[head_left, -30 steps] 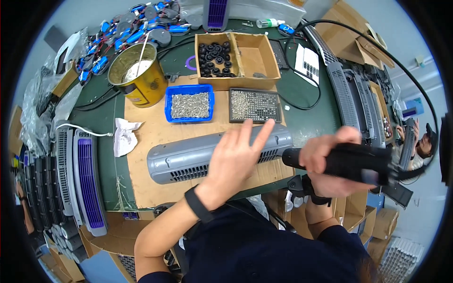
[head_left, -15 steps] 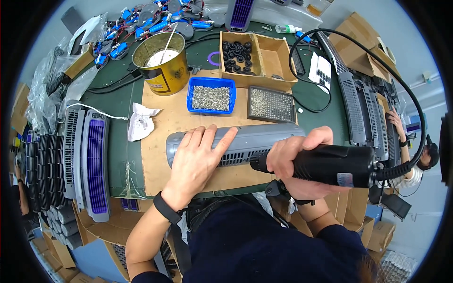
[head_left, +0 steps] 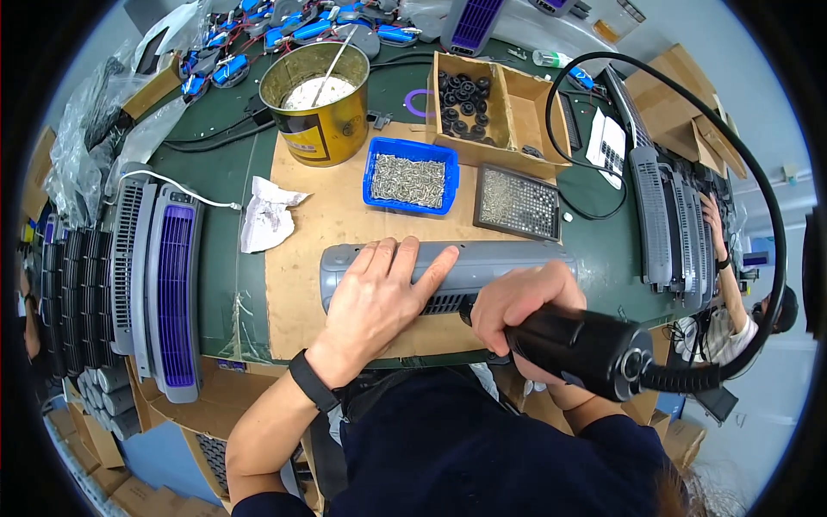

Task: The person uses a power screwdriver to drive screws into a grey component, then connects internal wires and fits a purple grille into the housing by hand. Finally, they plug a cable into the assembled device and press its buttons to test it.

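Note:
A long grey plastic housing with rows of vent slots [head_left: 504, 252] lies across the cardboard sheet [head_left: 297, 297]. My left hand [head_left: 375, 297] rests on its left part, fingers stretched over the top and thumb spread apart. At the housing's right part, my right hand [head_left: 525, 306] is wrapped round a black corded electric screwdriver [head_left: 573, 345]. The screwdriver's front end points left toward the slotted side; its tip is hidden by my fingers. Beyond the housing stand a blue tray of small screws [head_left: 409, 179] and a dark perforated screw tray [head_left: 519, 202].
A yellow tin [head_left: 323, 129] holds white paste and a stick. Behind the trays sits a divided cardboard box [head_left: 508, 108] with black round parts. Grey-purple housings [head_left: 177, 302] stand at left, more grey panels [head_left: 650, 215] at right. The thick cable [head_left: 762, 207] arches overhead. Another person's hand [head_left: 713, 220] is far right.
My right hand and the screwdriver have swung nearer to me, and the screwdriver's rear end now tilts lower. The left hand stays on the housing. The whole view has shifted slightly.

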Tool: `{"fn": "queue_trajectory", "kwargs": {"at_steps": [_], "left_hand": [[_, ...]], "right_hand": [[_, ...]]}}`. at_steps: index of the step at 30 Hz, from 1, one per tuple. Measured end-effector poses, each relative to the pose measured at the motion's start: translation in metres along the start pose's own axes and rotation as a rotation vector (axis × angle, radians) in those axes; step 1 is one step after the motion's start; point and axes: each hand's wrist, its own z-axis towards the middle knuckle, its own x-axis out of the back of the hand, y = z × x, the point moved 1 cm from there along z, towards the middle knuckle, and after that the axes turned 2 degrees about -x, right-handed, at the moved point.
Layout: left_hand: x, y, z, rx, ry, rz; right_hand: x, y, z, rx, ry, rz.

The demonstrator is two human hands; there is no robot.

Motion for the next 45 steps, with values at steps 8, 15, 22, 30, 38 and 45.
{"fn": "queue_trajectory", "kwargs": {"at_steps": [8, 15, 22, 30, 38, 45], "left_hand": [[0.003, 0.001, -0.001, 0.002, 0.022, -0.017], [0.036, -0.02, -0.025, 0.204, 0.038, -0.128], [0.024, -0.016, -0.053, 0.292, 0.034, -0.514], [0.017, -0.015, -0.056, 0.231, 0.084, -0.45], [0.008, -0.019, -0.056, 0.192, 0.129, -0.417], [0.011, -0.02, -0.056, 0.195, 0.139, -0.417]], "right_hand": [[-0.002, 0.001, -0.002, 0.059, -0.082, 0.024], [-0.006, -0.009, -0.006, 0.003, 0.203, 0.074], [-0.032, -0.02, 0.009, 0.103, 0.092, 0.265], [-0.071, -0.017, 0.01, -0.214, 0.109, 0.074], [-0.075, -0.003, 0.033, -0.154, -0.164, 0.025], [-0.077, 0.023, 0.025, 0.142, -0.165, 0.072]]}}
